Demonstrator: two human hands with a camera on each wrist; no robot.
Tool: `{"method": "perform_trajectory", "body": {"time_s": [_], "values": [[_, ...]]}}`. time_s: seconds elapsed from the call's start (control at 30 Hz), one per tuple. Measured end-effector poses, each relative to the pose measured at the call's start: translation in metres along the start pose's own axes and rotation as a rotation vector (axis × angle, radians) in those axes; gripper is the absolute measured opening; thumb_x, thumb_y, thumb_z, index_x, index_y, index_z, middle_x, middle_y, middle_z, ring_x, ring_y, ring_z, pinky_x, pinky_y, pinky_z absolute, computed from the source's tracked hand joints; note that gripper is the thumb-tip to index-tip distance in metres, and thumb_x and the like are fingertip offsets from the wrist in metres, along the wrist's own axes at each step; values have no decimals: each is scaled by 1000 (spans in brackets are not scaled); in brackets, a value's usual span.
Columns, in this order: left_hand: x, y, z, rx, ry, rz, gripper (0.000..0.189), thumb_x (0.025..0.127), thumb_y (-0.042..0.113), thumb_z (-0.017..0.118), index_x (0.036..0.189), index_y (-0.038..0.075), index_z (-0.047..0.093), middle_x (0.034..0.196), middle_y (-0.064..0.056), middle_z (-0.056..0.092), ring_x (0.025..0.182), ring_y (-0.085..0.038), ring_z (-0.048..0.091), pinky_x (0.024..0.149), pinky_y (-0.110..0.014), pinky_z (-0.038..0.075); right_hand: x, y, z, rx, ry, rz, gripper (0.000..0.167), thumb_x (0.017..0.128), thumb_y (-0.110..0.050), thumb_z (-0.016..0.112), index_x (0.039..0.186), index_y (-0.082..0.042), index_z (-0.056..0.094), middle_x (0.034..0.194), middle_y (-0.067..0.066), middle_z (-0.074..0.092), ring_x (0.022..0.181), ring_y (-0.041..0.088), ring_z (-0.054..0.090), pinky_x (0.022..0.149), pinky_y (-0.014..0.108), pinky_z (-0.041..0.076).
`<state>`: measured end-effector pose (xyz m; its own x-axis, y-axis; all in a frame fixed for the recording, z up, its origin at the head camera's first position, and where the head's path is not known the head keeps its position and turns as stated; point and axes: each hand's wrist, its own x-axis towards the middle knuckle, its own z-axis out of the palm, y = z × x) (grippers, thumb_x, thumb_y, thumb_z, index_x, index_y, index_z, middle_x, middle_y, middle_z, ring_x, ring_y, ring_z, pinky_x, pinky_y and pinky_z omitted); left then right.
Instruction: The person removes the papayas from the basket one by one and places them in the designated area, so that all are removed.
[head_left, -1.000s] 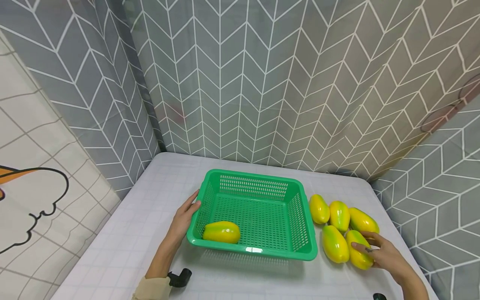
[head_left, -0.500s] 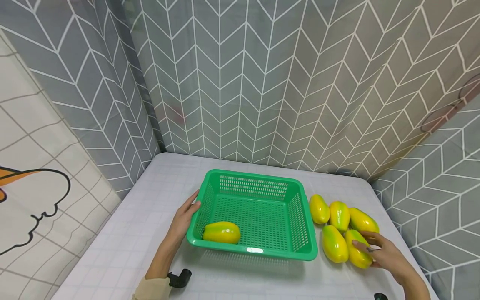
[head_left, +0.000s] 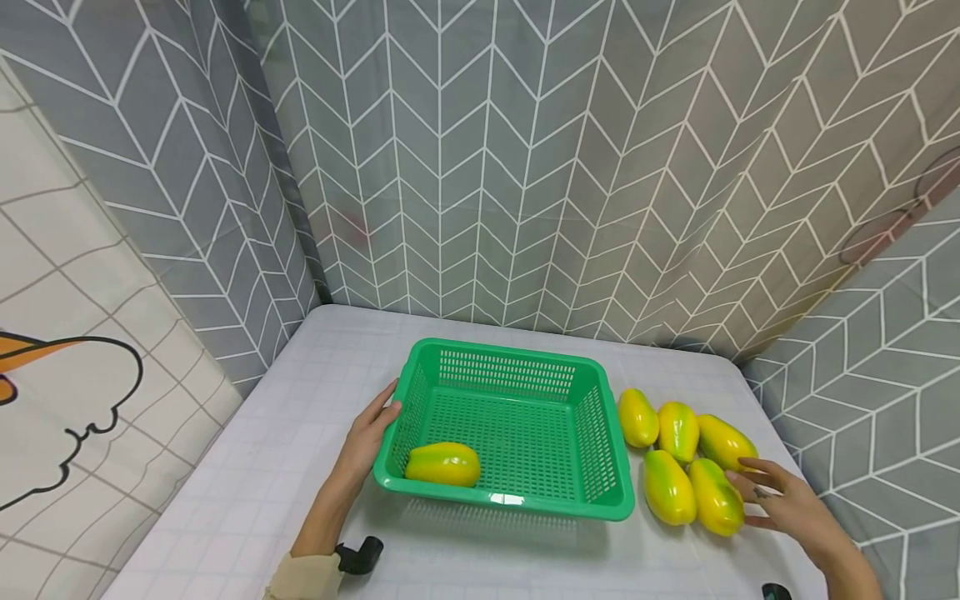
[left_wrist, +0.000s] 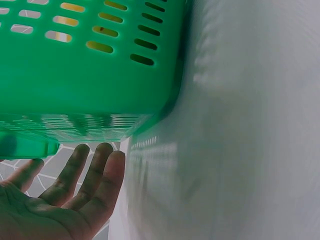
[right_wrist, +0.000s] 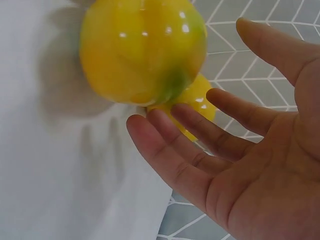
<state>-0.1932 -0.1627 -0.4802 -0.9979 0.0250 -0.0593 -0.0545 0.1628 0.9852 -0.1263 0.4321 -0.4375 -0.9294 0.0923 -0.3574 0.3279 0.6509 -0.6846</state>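
A green plastic basket with slotted walls stands mid-table, one yellow-green papaya lying in its near left corner. My left hand is at the basket's left side, its fingertips right at the wall and rim. The left wrist view shows those fingers loosely extended, not curled round the basket. To the right lie several more papayas in a cluster. My right hand is beside the nearest right papaya, fingers spread. In the right wrist view its fingers are extended below the papaya, holding nothing.
A white cloth covers the table. Other papayas lie close to the basket's right wall. Grey patterned curtains hang behind and at the sides. A black object is by the left wrist.
My right hand has drawn slightly right, its fingers coming off the top of the nearest right papaya. That papaya has shifted a little left. The left hand and basket stay still.
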Motion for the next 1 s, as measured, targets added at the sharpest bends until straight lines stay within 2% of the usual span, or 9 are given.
{"method": "perform_trajectory", "body": {"time_s": [0.17, 0.3, 0.4, 0.5, 0.7, 1.0], "values": [[0, 2, 0, 10, 2, -3, 61, 114, 42, 44, 169, 18, 29, 178, -11, 24, 166, -38, 18, 132, -62, 20, -2, -2, -6, 21, 11, -21, 74, 112, -33, 52, 159, 15, 22, 156, 47, 33, 120, 34, 66, 88, 39, 67], [0, 2, 0, 15, 4, -4, 61, 114, 41, 44, 169, 18, 29, 178, -11, 24, 166, -38, 18, 132, -62, 20, -4, -7, -9, 16, 30, -62, 72, 112, -33, 52, 158, 15, 25, 153, 46, 39, 111, 20, 69, 87, 39, 67], [0, 2, 0, 14, 5, -6, 61, 114, 41, 44, 169, 18, 30, 178, -11, 24, 166, -38, 18, 132, -62, 20, -3, -12, -11, 7, 36, -82, 72, 113, -36, 51, 158, 15, 26, 151, 45, 44, 109, 17, 69, 86, 38, 67], [0, 1, 0, 11, 6, -6, 61, 114, 42, 44, 169, 19, 30, 178, -11, 24, 166, -38, 18, 132, -62, 21, -1, -17, -12, 2, 37, -93, 73, 113, -38, 51, 158, 14, 27, 150, 45, 44, 112, 24, 69, 86, 38, 67], [0, 0, 1, 5, 6, -2, 61, 114, 41, 44, 169, 19, 30, 178, -11, 25, 166, -38, 18, 132, -62, 22, 5, -28, -13, -29, 47, -116, 73, 112, -39, 51, 158, 13, 28, 150, 45, 44, 110, 25, 70, 84, 37, 67], [0, 2, 0, 12, 11, -6, 61, 114, 42, 45, 169, 19, 30, 178, -11, 25, 166, -38, 18, 132, -62, 21, 10, -53, -12, -57, 46, -154, 76, 111, -42, 54, 160, 10, 27, 154, 43, 42, 119, 40, 67, 86, 39, 67]]}}
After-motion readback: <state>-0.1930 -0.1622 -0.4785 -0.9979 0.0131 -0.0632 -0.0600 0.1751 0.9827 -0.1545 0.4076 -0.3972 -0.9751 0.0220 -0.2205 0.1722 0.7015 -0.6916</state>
